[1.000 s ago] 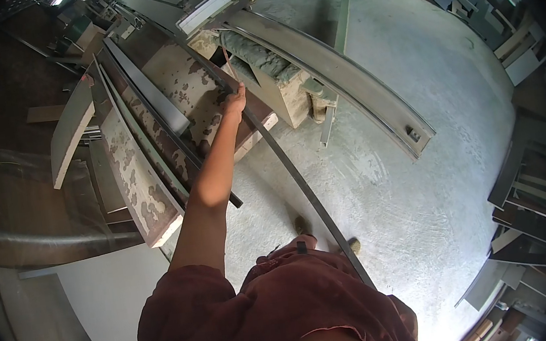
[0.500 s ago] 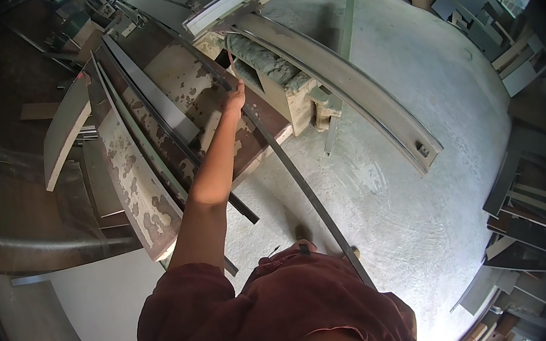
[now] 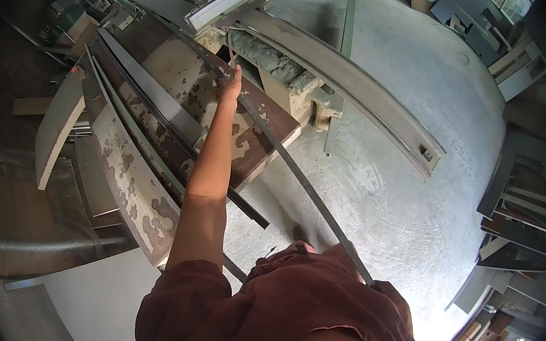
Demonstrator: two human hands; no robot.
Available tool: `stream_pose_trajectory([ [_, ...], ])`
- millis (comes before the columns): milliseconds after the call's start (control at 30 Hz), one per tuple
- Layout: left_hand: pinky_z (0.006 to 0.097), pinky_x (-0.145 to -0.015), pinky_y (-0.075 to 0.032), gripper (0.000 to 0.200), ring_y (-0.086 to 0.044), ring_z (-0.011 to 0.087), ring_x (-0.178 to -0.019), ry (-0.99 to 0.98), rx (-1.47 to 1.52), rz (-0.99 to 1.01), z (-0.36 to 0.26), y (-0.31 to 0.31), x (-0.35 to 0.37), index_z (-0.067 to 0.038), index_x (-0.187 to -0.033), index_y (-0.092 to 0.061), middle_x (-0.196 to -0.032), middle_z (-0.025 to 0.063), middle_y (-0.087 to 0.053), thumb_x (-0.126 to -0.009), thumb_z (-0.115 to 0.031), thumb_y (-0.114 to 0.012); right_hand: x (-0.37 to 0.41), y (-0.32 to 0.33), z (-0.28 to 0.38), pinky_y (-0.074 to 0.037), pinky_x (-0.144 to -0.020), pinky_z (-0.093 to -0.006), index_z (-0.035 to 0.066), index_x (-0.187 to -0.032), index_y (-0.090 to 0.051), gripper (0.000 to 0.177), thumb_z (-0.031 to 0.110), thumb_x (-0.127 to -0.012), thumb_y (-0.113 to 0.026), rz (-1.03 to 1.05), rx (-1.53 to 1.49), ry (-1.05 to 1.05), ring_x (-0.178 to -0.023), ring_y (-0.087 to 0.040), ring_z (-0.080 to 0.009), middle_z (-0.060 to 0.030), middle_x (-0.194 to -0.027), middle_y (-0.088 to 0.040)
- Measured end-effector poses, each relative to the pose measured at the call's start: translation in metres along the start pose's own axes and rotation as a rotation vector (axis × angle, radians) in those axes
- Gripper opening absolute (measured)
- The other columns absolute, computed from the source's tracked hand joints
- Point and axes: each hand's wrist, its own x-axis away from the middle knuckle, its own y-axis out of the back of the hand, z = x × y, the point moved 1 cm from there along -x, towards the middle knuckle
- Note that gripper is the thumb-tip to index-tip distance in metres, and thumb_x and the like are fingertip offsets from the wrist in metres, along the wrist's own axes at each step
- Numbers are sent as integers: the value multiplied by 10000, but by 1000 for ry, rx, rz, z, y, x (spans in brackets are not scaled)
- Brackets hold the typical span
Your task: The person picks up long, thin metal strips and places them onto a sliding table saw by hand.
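My left hand is stretched far forward over the worn table, its fingers closed round a long, narrow dark strip. This strip runs from the far end of the table, past the near corner, down to the right side of my body. My right hand is not visible; my maroon shirt fills the lower middle of the view. Left of my forearm, a grey flat strip, a dark rail and a greenish strip lie lengthwise on the table.
The table has peeling brown-and-cream paint. Beyond it, a long pale sliding beam extends over the concrete floor. Boards are stacked along the right. A curved-looking panel leans on the left.
My left hand has shifted very slightly up and left while keeping hold of the dark strip. The view has moved a little; the other strips stay on the table.
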Motion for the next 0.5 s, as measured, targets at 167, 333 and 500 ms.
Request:
stream_pose_trajectory([
  [167,522,-1033,-185,1052,-43,353,-1312,-41,-8,1,0,8,-16,-105,-1386,-70,-1425,180,-38,-649,-787,-384,-8,-10,19,-441,-537,-256,41,-886,-593,289,245,-710,-698,-31,9,-11,-583,-529,-104,-38,-686,-585],
  [333,464,-1044,-205,1084,-83,320,-1316,-88,55,-21,-11,7,-14,-77,-1382,-53,-1426,166,-82,-642,-779,-419,-10,-9,51,-435,-533,-252,42,-867,-601,273,240,-707,-700,-61,25,-18,-571,-525,-96,-30,-668,-585],
  [500,437,-1038,-220,1026,-111,326,-1309,-121,211,-126,-39,6,40,-55,-1379,-55,-1428,167,-80,-697,-715,-446,-22,11,78,-398,-514,-232,19,-814,-604,123,91,-730,-659,-85,3,11,-584,-523,-77,-28,-671,-587],
])
